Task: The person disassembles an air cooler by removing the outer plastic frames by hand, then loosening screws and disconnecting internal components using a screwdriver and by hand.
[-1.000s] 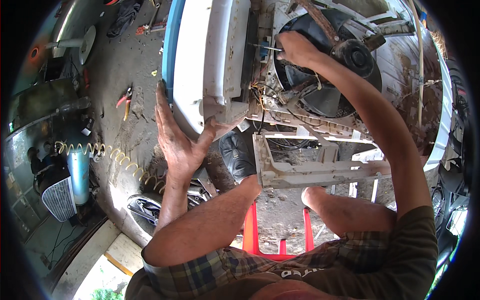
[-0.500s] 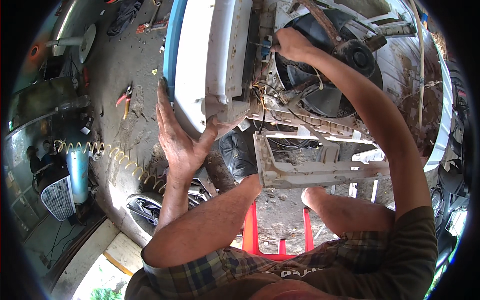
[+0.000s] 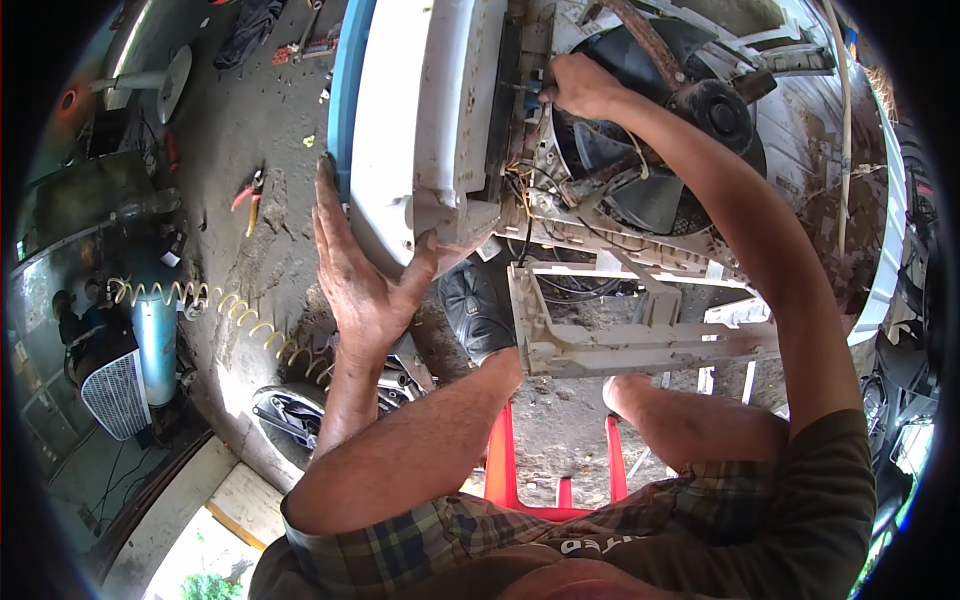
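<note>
My left hand (image 3: 368,300) braces the near end of a long, curved white casing panel (image 3: 385,130) with a blue edge. Its fingers lie along the outer side and the thumb presses the near corner. My right hand (image 3: 590,88) reaches over the opened white appliance body, fingers closed at a small blue piece with a thin dark shaft (image 3: 532,97), which looks like a screwdriver; the palm hides much of it. Under that wrist is a black fan (image 3: 650,205) with a round motor (image 3: 722,115). Loose wires (image 3: 522,180) hang between panel and fan.
A white frame (image 3: 640,350) stands before my knees, near a red stool (image 3: 500,460). On the floor at left lie red-handled pliers (image 3: 248,200). A coiled yellow hose (image 3: 235,310) runs from beside a blue cylinder (image 3: 156,350). A standing metal disc (image 3: 176,85) is farther back.
The fan blades appear at a slightly different angle. Both hands stay in nearly the same places, with only a very slight shift at my right hand.
</note>
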### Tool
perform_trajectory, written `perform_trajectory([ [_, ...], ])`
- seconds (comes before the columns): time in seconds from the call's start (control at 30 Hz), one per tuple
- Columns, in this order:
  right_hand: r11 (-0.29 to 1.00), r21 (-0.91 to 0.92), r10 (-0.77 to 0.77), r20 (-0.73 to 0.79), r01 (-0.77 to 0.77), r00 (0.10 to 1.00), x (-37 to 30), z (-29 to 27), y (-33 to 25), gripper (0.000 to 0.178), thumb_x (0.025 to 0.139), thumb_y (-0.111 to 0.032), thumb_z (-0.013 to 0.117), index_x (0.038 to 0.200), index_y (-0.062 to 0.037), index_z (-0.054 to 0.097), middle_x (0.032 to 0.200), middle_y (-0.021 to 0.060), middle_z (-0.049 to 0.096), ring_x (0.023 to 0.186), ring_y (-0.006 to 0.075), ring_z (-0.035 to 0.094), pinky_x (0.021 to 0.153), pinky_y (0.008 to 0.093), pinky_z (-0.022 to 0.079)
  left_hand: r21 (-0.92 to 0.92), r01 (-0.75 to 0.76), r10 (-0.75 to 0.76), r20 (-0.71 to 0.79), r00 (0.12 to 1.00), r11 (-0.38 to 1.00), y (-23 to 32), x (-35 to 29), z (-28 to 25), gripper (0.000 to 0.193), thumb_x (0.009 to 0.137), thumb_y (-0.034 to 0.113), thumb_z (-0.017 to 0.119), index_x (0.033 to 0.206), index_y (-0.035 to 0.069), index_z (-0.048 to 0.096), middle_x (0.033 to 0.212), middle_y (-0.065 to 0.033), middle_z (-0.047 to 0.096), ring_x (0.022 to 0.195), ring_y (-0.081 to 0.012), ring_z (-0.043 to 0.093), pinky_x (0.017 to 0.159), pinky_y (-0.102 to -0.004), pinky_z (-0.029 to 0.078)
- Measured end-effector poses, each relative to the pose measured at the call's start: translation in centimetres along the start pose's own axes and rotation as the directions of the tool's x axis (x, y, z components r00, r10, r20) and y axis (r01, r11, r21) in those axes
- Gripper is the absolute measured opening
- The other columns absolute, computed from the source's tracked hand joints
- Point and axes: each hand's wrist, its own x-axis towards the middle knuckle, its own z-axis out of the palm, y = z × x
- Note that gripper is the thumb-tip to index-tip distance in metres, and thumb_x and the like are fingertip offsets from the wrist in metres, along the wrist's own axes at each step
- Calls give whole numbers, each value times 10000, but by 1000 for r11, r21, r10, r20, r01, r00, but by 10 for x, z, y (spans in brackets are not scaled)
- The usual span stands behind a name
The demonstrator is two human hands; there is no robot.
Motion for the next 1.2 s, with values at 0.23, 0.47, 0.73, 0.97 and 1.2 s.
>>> perform_trajectory([
  [0.23, 992, -93, -91, -116, 80, 989, 0, 8, 6, 387, 905, -268, 799, 980, 101, 709, 1017, 338, 699, 1044, 479, 689, 892, 525, 567, -5, -7, 7, -2, 1000, 1000, 1, 1, 0, 1106, 792, 365, 790, 1643, -26, 202, 1583, -335, 370, 1464, -460, 418, 1186, -562, 383],
  [0.47, 985, 133, -96, -99, 109, 990, 7, 16, 12, 333, 940, -247, 754, 994, 79, 718, 957, 339, 695, 1017, 491, 682, 880, 542, 554, -38, 42, -41, 13, 999, 998, 3, 0, -2, 1107, 790, 344, 795, 1643, -31, 197, 1579, -336, 378, 1457, -461, 427, 1184, -550, 388],
  [0.73, 952, -166, -295, -254, 259, 921, 4, 19, 9, 296, 920, -131, 730, 1137, 58, 656, 988, 322, 701, 1041, 471, 682, 908, 532, 558, -48, 62, -61, 28, 998, 997, 6, 1, -1, 1092, 786, 271, 801, 1648, -19, 196, 1603, -323, 369, 1459, -442, 440, 1186, -545, 387],
  [0.97, 966, 42, -242, -208, 255, 948, -5, 1, -12, 259, 880, -16, 668, 1115, 82, 621, 983, 331, 690, 1043, 485, 666, 895, 534, 560, -9, 48, -47, 18, 999, 999, 8, 1, -4, 1098, 775, 239, 802, 1648, -19, 189, 1605, -329, 363, 1470, -458, 421, 1198, -552, 367],
  [1.2, 960, -51, -278, -256, 275, 926, 8, 19, 1, 259, 856, -6, 673, 1097, 75, 621, 951, 346, 681, 1022, 498, 668, 881, 550, 562, -43, 66, -65, 19, 998, 997, 12, 3, 0, 1108, 757, 230, 802, 1645, -26, 191, 1602, -328, 367, 1476, -454, 414, 1204, -545, 359],
])
